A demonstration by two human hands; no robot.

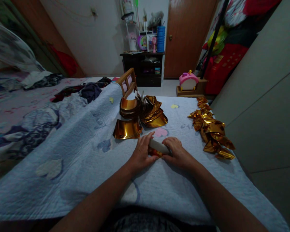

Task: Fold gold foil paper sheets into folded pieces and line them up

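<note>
Between my two hands is a sheet of gold foil paper [159, 147], curved over so that its pale grey back faces up and a strip of gold shows beneath. My left hand [143, 149] grips its left end, thumb below and fingers above. At the right end, my right hand [177, 150] holds it with bent fingers. Just beyond lie stacks of curled gold foil sheets [128, 128], fanned out on the light blue quilted cover [116, 167]. To the right sits a row of folded gold foil pieces [214, 127].
Behind the sheets stands a small wooden rail [127, 82]. Rumpled clothes [90, 91] lie on the bed at left. A dark cabinet [145, 72] is by the far wall, and a pink-topped toy [188, 80] rests beyond the cover. A pale cupboard [263, 96] borders the right side.
</note>
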